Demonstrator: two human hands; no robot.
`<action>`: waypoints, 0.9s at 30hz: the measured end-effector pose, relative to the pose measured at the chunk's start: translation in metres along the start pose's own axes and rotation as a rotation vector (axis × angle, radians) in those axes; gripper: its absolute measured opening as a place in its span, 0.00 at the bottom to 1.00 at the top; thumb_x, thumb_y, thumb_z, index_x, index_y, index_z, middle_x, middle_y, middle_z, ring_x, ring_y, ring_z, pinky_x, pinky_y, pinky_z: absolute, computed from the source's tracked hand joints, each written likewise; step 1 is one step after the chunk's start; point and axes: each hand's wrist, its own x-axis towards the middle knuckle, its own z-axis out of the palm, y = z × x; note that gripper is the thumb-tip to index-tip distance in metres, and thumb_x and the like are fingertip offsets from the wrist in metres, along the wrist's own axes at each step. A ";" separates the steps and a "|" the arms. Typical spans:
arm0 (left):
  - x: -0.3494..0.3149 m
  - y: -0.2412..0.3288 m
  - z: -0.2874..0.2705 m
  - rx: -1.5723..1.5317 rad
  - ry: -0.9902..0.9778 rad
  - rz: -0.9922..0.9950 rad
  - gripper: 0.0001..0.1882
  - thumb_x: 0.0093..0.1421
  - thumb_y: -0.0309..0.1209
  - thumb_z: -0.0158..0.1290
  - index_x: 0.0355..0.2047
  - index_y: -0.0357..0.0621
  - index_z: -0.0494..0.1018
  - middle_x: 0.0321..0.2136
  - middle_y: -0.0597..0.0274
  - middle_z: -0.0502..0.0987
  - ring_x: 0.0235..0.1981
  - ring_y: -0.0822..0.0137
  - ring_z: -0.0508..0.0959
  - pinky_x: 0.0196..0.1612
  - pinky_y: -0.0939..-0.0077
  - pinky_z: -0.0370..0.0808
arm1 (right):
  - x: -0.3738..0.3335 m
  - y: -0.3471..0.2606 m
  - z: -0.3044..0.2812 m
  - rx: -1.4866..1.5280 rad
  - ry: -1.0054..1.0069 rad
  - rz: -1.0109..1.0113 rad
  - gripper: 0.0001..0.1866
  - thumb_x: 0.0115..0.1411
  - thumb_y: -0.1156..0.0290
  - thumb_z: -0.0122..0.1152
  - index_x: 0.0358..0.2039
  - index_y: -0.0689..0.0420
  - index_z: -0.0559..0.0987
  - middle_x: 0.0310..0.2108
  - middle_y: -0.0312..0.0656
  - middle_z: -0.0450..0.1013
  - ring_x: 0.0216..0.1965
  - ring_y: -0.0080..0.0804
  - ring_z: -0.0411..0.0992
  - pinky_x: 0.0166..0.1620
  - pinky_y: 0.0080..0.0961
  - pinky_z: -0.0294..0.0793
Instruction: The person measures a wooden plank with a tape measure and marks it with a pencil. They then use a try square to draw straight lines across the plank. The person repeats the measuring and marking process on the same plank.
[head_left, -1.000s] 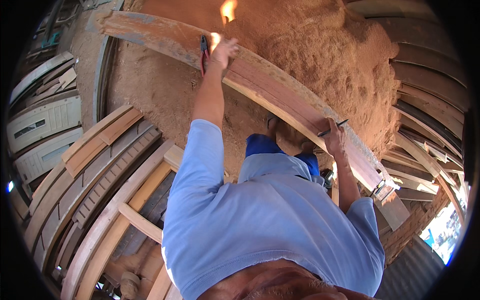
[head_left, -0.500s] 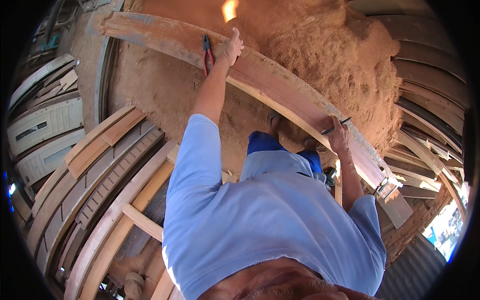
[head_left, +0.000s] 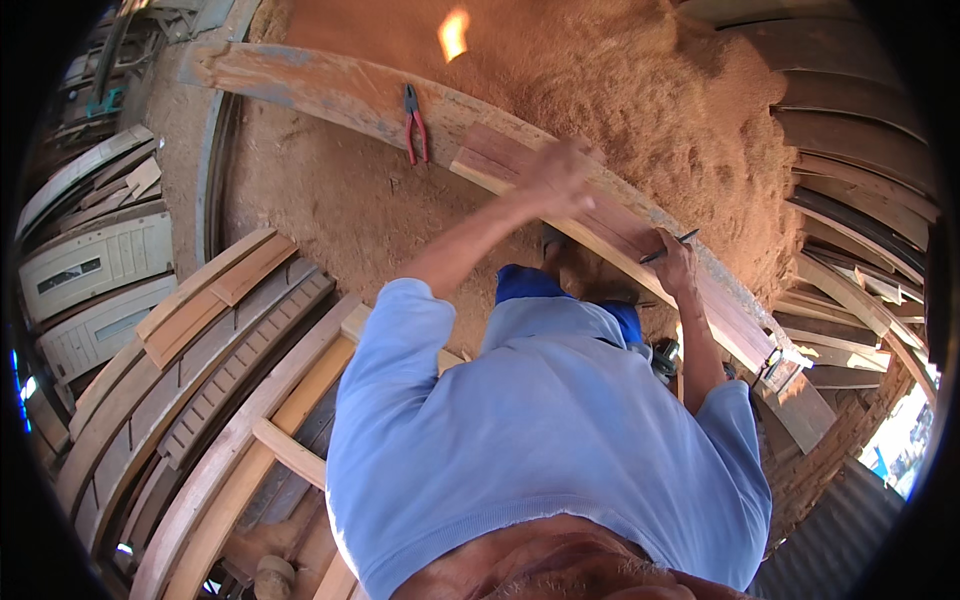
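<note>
A reddish-brown wooden board point(head_left: 620, 225) lies on a longer weathered plank point(head_left: 330, 85). My left hand point(head_left: 560, 180) is over the board's left half, smeared by motion, so its fingers cannot be made out and I see nothing clearly held in it. Farther right, my right hand point(head_left: 676, 268) rests at the board with a slim dark pencil point(head_left: 688, 237) between its closed fingers. Pliers point(head_left: 415, 130) with red handles lie on the plank, left of the board. Near the board's right end sits a small shiny object point(head_left: 770, 364), its kind unclear.
Sawdust point(head_left: 640, 110) is heaped beyond the plank. Stacked timber point(head_left: 240, 340) and pale panelled pieces point(head_left: 100, 265) fill the left side. More planks point(head_left: 850, 150) are piled at the right. A corrugated sheet point(head_left: 835, 540) is at lower right.
My left hand has moved right and nearer to me, from beside the pliers to over the board. My right hand stays at about the same place with the pencil.
</note>
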 end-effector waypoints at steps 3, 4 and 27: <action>-0.011 0.060 0.044 0.052 -0.125 0.272 0.51 0.57 0.52 0.64 0.76 0.62 0.51 0.74 0.38 0.48 0.75 0.39 0.48 0.73 0.40 0.49 | 0.002 0.004 0.011 0.132 0.080 0.103 0.28 0.56 0.65 0.71 0.56 0.61 0.78 0.44 0.53 0.82 0.48 0.50 0.81 0.52 0.41 0.78; -0.009 0.077 0.045 0.131 -0.190 0.343 0.52 0.57 0.52 0.64 0.76 0.65 0.49 0.75 0.39 0.47 0.75 0.40 0.46 0.73 0.38 0.48 | -0.001 0.006 0.009 0.189 0.133 0.164 0.27 0.57 0.65 0.70 0.56 0.61 0.78 0.43 0.53 0.83 0.48 0.48 0.81 0.52 0.41 0.78; -0.016 0.107 0.111 0.454 -0.025 0.436 0.49 0.51 0.38 0.69 0.72 0.73 0.58 0.72 0.29 0.47 0.74 0.28 0.43 0.70 0.22 0.37 | -0.364 -0.012 0.164 0.640 0.449 0.893 0.13 0.59 0.68 0.60 0.42 0.60 0.84 0.41 0.58 0.81 0.45 0.55 0.80 0.47 0.44 0.78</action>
